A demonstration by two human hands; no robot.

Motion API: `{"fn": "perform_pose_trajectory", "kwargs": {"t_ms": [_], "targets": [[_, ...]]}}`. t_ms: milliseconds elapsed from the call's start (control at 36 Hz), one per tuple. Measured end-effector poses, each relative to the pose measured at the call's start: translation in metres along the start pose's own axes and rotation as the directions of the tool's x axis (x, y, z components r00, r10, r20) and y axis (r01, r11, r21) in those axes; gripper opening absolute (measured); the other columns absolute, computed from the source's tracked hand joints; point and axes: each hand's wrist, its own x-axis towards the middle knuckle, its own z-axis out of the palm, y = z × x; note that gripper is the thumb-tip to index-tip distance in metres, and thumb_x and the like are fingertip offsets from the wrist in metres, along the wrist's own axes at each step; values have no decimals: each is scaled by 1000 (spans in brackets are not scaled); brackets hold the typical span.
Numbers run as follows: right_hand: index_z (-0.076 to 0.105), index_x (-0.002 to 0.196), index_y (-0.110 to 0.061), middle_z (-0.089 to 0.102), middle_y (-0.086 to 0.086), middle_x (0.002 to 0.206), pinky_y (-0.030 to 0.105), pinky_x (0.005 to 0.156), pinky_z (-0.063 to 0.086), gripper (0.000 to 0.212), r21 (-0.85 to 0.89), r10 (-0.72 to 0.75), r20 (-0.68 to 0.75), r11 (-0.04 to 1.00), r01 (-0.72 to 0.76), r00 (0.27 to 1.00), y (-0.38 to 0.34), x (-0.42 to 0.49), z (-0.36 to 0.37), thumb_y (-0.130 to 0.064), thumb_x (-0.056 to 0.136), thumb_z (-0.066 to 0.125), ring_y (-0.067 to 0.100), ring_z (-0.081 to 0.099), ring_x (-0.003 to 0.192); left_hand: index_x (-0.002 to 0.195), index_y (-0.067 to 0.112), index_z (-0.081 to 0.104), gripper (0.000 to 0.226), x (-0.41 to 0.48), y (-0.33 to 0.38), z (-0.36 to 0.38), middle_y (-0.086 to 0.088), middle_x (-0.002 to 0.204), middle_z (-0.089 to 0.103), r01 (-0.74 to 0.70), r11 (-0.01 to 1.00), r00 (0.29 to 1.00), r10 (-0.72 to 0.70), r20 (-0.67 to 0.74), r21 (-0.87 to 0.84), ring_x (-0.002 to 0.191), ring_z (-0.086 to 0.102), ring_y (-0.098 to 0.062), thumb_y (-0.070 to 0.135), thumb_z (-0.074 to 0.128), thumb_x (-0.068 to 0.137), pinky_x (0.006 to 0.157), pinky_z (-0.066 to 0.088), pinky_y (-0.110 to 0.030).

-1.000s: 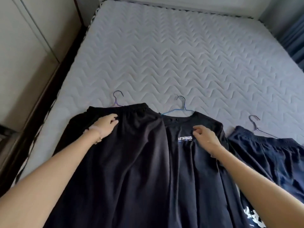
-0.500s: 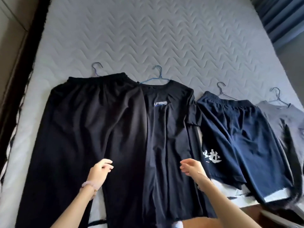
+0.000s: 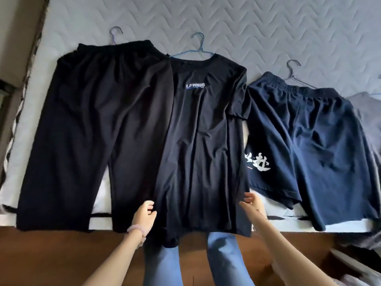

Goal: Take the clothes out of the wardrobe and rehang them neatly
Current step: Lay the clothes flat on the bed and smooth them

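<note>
Black T-shirt (image 3: 202, 141) is laid flat, front up, on the quilted mattress (image 3: 268, 27); collar is away from the person; hem hangs over the near mattress edge, in front of the jeans (image 3: 222, 254); a white and blue logo is seen on the chest; a blue hanger (image 3: 201, 47) is seated in the collar, hook pointing up the bed.

Left hand (image 3: 145, 213) is set at the shirt's left side edge, near the hem; fingers are curled, thumb close to them; whether fabric is pinched cannot be told; a pink bracelet (image 3: 135, 228) is worn on that wrist.

Right hand (image 3: 252, 204) is set at the shirt's right side edge, slightly further up the bed; fingers are bent against the fabric; an actual grip cannot be told either.

Black trousers (image 3: 92, 120) are spread to the left, waistband up the bed, legs reaching the near edge; their inner edge covers the shirt's left shoulder and sleeve; a thin hanger hook (image 3: 111, 34) sticks out above the waistband.

Navy shorts (image 3: 309, 141) are spread to the right, just beside the shirt's sleeve; white characters are printed on the near leg; a grey hanger (image 3: 292, 74) is seen at the waistband.

A grey garment (image 3: 367, 112) is partly cut off at the right border; dark wood floor (image 3: 51, 254) is seen below the mattress edge.
</note>
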Motion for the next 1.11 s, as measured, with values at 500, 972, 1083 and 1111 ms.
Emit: {"fn": "perform_pose_trajectory", "kwargs": {"t_ms": [500,972,1083,1111], "targets": [[60,97,-6,64,6,85,27,64,43,25,-155,-116,125,979,135,985,62,38,13,-22,80,71,25,63,83,109,3,58,27,8,-27,68,-16,107,64,156,982,960,-175,-219,-104,103,59,-34,19,61,87,78,42,-34],[64,106,-2,66,19,96,33,73,41,24,69,-82,-57,994,85,995,127,49,-87,-19,95,51,25,58,85,89,2,48,21,-26,-52,23,-15,77,48,-32,988,893,-38,-448,-148,75,47,-27,21,57,92,58,35,-29],[65,89,3,64,20,80,35,66,38,24,-25,-83,-69,996,81,994,126,51,-87,-17,94,52,30,58,77,94,4,53,23,-21,-55,6,-14,91,57,-49,991,861,-22,-509,-126,82,53,-28,25,60,89,69,38,-28],[63,83,3,61,19,75,36,63,36,24,-54,-86,-64,995,83,994,125,50,-85,-16,94,52,29,56,75,94,5,54,22,-21,-57,2,-12,93,58,-49,993,863,-13,-505,-110,84,54,-28,26,60,89,71,37,-30]]}}
